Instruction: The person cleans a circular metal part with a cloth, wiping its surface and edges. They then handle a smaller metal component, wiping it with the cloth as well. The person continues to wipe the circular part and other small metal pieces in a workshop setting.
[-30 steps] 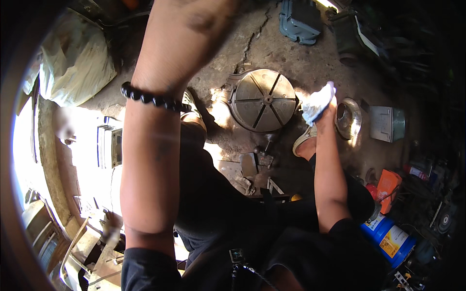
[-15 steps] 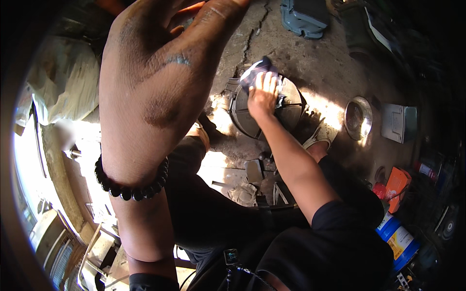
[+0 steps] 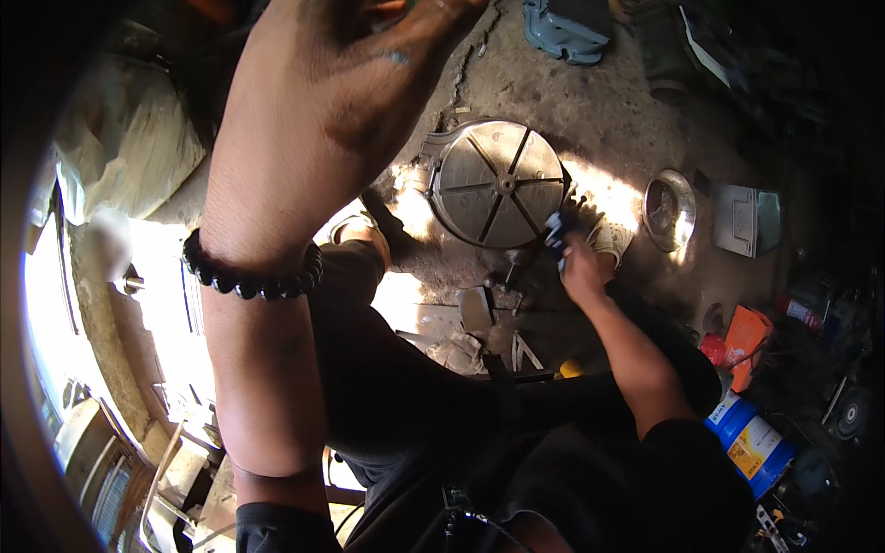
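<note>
My left hand (image 3: 332, 97) is raised close to the camera, a black bead bracelet (image 3: 253, 275) round its wrist. Its fingers run out past the top edge, so their grip is hidden. On the ground between my feet lies a round metal plate (image 3: 479, 166) with straight slots radiating from a central hole, like a machine's rotary table. My right hand (image 3: 583, 274) is closed on a dark rag (image 3: 557, 235) with white patches, just off the plate's lower right rim. A handle-like metal part (image 3: 513, 267) projects below the plate.
A metal bowl (image 3: 669, 210) and a grey metal box (image 3: 736, 221) stand to the right. Farther down are an orange box (image 3: 747, 341) and a blue bucket (image 3: 756, 452). A blue-grey casing (image 3: 567, 35) lies at the far side. Plastic sheeting (image 3: 124, 138) hangs at left.
My right hand has moved with the rag from the plate's top down to the right, off its rim. The slotted face now shows whole. My left hand has shifted slightly upward.
</note>
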The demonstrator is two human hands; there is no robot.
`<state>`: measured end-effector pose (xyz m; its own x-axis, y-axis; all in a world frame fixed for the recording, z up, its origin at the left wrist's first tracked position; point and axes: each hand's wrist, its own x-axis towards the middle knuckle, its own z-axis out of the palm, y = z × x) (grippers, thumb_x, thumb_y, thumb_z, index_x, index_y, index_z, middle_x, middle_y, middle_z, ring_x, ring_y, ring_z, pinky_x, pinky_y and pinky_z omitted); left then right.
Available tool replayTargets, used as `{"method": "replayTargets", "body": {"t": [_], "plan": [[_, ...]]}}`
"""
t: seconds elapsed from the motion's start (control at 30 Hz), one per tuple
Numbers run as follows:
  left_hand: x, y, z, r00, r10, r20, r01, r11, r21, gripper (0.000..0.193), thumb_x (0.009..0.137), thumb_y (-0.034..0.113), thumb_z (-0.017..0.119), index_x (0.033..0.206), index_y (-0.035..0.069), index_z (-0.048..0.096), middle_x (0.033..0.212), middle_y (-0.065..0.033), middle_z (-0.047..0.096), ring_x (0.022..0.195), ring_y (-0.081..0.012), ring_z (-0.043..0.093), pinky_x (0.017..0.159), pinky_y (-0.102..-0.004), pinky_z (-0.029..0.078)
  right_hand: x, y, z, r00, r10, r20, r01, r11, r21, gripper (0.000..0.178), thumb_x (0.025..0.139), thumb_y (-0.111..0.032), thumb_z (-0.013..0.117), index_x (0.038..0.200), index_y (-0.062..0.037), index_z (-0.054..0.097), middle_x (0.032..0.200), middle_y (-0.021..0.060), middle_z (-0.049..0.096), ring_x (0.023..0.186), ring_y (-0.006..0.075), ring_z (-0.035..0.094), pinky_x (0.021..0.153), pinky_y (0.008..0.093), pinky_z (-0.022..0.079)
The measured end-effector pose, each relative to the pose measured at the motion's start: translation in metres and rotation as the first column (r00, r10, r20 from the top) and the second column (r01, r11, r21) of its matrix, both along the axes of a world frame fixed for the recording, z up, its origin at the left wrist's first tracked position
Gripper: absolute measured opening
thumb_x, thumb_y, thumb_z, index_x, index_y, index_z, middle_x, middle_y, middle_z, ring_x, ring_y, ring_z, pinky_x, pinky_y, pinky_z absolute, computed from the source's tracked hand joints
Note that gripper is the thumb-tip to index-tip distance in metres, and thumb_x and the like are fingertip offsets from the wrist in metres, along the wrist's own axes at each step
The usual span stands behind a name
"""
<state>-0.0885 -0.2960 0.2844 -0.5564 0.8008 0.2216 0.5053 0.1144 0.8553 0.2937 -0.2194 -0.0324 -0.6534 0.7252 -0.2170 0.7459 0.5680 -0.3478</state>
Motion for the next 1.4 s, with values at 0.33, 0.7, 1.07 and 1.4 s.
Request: {"method": "replayTargets", "body": {"t": [0.33,0.7,1.07,1.4], "plan": [[-0.011,-0.003,0.000,0.993,-0.115,-0.029,0.113,0.992,-0.062,0.047,0.094,0.037,0.065,0.113,-0.006,0.064,0.105,-0.0212,0.069,0.102,-0.0261,0.067,0.088,-0.0340,0.053,-0.235,0.104,-0.028,0.792,0.610,-0.016,-0.609,0.789,-0.082,0.036,0.098,-0.022,0.049,0.132,-0.0153,0.059,0.141,0.0114,0.054,0.135,0.0349,0.044,0.113,0.0458,0.034],[-0.010,0.001,-0.023,0.966,-0.040,-0.255,-0.004,0.985,-0.170,0.052,0.093,0.045,0.065,0.118,-0.001,0.064,0.115,-0.0213,0.065,0.108,-0.0324,0.064,0.091,-0.0396,0.052,-0.089,0.110,-0.034,0.935,0.328,0.133,-0.330,0.944,-0.012,0.050,0.097,-0.011,0.050,0.146,-0.0091,0.042,0.151,0.0167,0.042,0.139,0.0367,0.040,0.115,0.0478,0.033],[0.001,-0.016,0.004,0.922,-0.320,-0.219,0.303,0.947,-0.107,0.053,0.095,0.037,0.063,0.118,-0.011,0.060,0.111,-0.0296,0.066,0.103,-0.0371,0.067,0.088,-0.0393,0.054,-0.154,-0.080,-0.018,0.942,0.216,-0.256,-0.226,0.974,-0.013,0.049,0.085,0.001,0.059,0.133,-0.0041,0.056,0.144,0.0142,0.051,0.136,0.0327,0.045,0.111,0.0419,0.042],[-0.004,-0.022,0.002,0.929,-0.283,-0.238,0.262,0.958,-0.117,0.050,0.093,0.034,0.064,0.115,-0.011,0.061,0.102,-0.0296,0.067,0.094,-0.0379,0.068,0.083,-0.0396,0.055,-0.252,0.018,-0.035,0.948,-0.046,0.316,0.066,0.996,-0.052,0.068,0.096,-0.018,0.052,0.155,-0.0042,0.021,0.162,0.0210,0.017,0.148,0.0361,0.023,0.121,0.0463,0.020]]}}
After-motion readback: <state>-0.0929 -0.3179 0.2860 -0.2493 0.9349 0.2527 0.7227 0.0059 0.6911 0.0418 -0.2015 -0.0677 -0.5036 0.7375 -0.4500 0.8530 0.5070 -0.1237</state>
